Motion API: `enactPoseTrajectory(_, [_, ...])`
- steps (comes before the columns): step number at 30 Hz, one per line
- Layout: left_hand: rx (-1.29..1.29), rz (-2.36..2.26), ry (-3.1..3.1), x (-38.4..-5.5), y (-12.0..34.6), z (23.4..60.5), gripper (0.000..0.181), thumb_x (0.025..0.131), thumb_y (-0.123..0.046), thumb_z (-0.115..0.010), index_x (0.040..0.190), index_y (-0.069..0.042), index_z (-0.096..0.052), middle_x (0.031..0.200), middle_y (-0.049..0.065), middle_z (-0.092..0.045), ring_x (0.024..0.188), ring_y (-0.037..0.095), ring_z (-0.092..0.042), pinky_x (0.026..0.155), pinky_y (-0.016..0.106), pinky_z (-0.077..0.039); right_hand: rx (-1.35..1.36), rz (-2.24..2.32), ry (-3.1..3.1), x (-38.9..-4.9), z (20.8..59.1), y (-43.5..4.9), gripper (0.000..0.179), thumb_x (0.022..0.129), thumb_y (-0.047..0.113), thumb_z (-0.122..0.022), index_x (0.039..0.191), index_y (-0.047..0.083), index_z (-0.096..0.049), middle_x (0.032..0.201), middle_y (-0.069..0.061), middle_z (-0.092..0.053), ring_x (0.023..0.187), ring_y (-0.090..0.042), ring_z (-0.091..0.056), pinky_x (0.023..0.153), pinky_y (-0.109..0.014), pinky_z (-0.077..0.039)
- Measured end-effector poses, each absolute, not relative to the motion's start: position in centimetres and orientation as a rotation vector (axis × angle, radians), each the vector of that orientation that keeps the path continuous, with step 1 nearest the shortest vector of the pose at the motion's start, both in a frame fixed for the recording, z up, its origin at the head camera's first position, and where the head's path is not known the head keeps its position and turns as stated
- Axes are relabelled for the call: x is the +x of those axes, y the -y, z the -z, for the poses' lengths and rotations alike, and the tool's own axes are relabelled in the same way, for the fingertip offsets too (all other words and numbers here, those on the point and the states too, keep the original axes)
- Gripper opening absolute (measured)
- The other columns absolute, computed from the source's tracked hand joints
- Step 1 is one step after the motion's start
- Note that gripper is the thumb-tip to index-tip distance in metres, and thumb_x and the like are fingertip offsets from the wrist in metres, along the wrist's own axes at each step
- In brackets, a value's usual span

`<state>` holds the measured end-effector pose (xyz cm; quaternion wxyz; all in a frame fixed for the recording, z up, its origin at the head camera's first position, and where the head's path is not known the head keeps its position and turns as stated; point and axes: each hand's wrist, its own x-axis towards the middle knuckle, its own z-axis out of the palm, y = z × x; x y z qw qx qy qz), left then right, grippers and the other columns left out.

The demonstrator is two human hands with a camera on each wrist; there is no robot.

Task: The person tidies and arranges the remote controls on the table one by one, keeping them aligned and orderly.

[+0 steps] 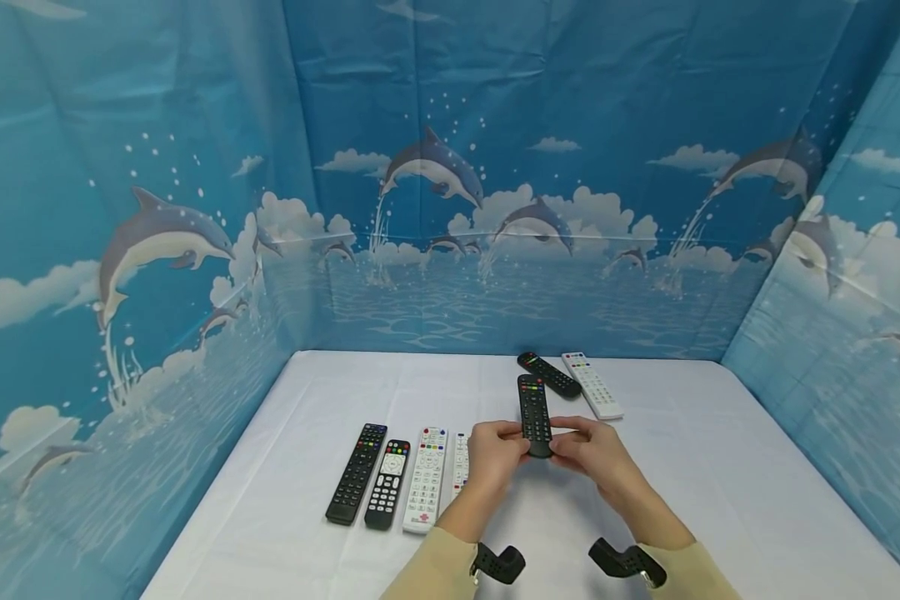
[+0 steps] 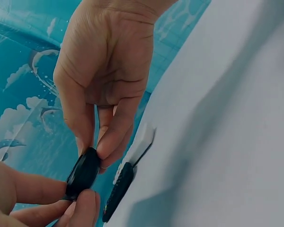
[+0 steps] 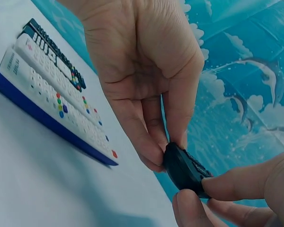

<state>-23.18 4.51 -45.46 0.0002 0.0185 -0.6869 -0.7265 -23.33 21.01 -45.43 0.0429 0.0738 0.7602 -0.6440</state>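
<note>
A black remote control point(image 1: 534, 415) with rows of small buttons is held up above the white table, its buttons facing up. My left hand point(image 1: 497, 451) pinches its left edge between thumb and fingers. On the opposite edge, my right hand point(image 1: 589, 450) pinches it the same way. Both wrist views show the remote's dark end point(image 2: 83, 174) caught between the fingertips of the two hands. Left of my left hand lies a row of remotes: a long black one point(image 1: 357, 473), a shorter black one point(image 1: 387, 485), a white one point(image 1: 425, 480) and another white one point(image 1: 461, 460), partly hidden by that hand.
Beyond my hands, a black remote point(image 1: 549, 374) lies slanted beside a white remote point(image 1: 592, 385) near the table's back. The white-covered table point(image 1: 720, 483) is bordered by blue dolphin-print curtains point(image 1: 495, 292) behind and at both sides.
</note>
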Motion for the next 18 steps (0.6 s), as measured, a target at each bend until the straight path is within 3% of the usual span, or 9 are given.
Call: enactPoseTrajectory(18, [-0.018, 2.243, 2.213, -20.6, -1.4, 45.3, 0.026, 0.083, 0.012, -0.069, 0.109, 0.009, -0.071, 0.086, 0.012, -0.066, 0.074, 0.016, -0.069, 0.069, 0.026, -0.060, 0.197, 1.965, -2.287, -21.1, 45.4, -18.8, 0.063, 0.085, -0.005, -0.072, 0.144, 0.004, -0.051, 0.098, -0.016, -0.069, 0.085, -0.026, -0.071, 0.077, -0.038, -0.061])
